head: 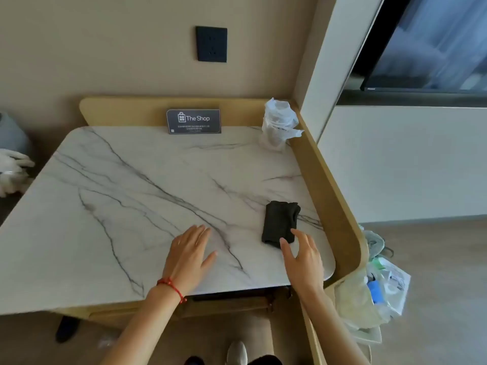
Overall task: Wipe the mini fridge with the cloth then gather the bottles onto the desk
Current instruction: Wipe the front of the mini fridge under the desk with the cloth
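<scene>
A folded dark cloth (279,221) lies on the white marble desk top (126,196), near its right edge. My right hand (301,259) hovers at the cloth's near end with fingers spread, its fingertips at the cloth's edge; whether they touch it I cannot tell. My left hand (189,255) rests flat on the marble to the left, fingers straight, a red string on the wrist. No bottles and no mini fridge show in this view.
A "The Shop" sign (193,121) leans on the wooden back rail (126,111). A crumpled white wrapper over a cup (278,125) stands at the back right corner. A plastic bag of rubbish (374,288) hangs off the right side. A wall socket (211,44) sits above.
</scene>
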Demonstrator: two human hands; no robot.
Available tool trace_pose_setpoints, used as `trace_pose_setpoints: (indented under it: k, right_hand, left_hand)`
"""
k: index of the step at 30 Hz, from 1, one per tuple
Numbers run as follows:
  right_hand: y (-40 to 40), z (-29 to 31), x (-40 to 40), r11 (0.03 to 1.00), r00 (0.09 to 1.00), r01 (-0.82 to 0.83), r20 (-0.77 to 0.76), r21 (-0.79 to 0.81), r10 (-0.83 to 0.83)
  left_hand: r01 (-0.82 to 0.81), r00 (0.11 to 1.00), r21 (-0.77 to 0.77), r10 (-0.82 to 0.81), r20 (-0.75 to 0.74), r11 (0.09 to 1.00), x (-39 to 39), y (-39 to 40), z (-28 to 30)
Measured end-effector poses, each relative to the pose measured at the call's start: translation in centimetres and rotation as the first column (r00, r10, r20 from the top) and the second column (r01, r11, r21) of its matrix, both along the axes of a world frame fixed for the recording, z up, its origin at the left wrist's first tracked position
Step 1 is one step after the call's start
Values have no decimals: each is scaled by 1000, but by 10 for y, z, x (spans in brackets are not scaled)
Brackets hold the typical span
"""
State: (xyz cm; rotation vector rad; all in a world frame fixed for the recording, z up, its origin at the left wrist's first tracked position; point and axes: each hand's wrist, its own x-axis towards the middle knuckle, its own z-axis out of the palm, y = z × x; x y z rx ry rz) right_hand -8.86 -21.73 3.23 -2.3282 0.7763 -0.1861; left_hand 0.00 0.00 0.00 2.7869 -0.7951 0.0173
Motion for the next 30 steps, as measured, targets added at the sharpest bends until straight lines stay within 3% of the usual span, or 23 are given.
trace_pose_setpoints:
  k: [7,12,22,30]
  right_hand:
    - [-29,-24,36,952,980,198,-38,235,-194]
    - [-35,-28,61,900,954,297,-67,318,-291]
    - [-30,-29,90,864,923,377,-217,333,-318]
    - [-35,-20,84,814,956,290,-113,504,-271]
  left_hand:
    - [-6,1000,-26,5,-25,1000,29,-22,-22]
    - [12,994,-6,-12,-105,1000,52,-27,-34]
    - [18,987,17,-15,-161,1000,53,-30,-40]
    - [19,985,43,-11,-173,999,52,-30,-40]
